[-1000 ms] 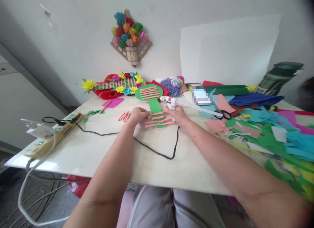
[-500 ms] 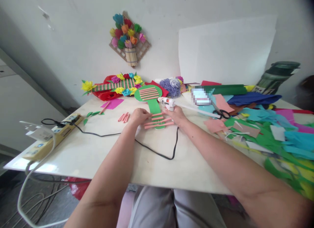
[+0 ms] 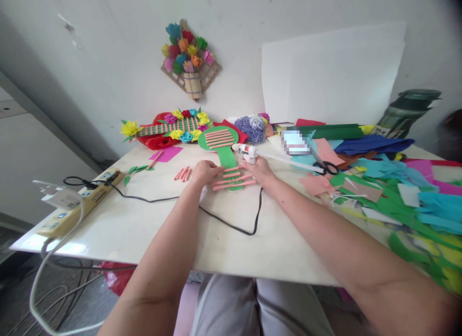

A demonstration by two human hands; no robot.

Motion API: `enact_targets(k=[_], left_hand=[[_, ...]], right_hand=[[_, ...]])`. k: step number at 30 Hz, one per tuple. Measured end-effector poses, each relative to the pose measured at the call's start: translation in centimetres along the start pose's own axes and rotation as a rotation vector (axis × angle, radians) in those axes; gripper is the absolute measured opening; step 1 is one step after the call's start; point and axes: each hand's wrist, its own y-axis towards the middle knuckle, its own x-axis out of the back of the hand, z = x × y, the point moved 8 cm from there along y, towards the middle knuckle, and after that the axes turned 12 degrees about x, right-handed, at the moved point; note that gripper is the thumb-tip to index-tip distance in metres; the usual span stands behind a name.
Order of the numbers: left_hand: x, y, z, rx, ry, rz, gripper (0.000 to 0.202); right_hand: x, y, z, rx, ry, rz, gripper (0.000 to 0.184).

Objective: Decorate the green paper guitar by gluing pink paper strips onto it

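Cutout (image 3: 227, 158), green, lies flat on the worktop (image 3: 151, 230) in the head view, its round end away from the person and its narrow end between the two hands. A row of pink sticks (image 3: 220, 137) crosses the round end; the neck's upper stretch is bare; more sticks cross the narrow end, the nearer ones jutting past both edges.

The left hand (image 3: 206, 173) has its fingertips drawn together at the left ends of the upper sticks there; whether they pinch one, I cannot tell. The right hand (image 3: 262, 171) is wrapped round the glue gun (image 3: 249, 153), its nozzle pointing left over the neck, with fingers near the sticks' right ends. The cord (image 3: 231, 224) loops below and runs left to the power strip (image 3: 77, 201). Loose sticks (image 3: 183, 173) lie just beside the left hand.

The step in hand looks like seating a stick across the narrow end. From here, the next move seems to call for light, level pressure at both ends, with the nozzle kept clear of the fingers.
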Motion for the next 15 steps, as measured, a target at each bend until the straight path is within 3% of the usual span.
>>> enact_targets(k=[4, 10, 15], left_hand=[[0.9, -0.1, 0.5, 0.05, -0.02, -0.048, 0.036], [2.5, -0.3, 0.5, 0.093, 0.162, -0.165, 0.031], [5.8, -0.2, 1.6, 0.17, 0.16, -0.343, 0.034]], right_hand=[[-0.1, -0.1, -0.2, -0.041, 0.011, 0.004, 0.026], [0.9, 0.1, -0.5, -0.015, -0.033, -0.081, 0.03], [2.1, 0.2, 0.1, 0.057, -0.103, -0.184, 0.031]])
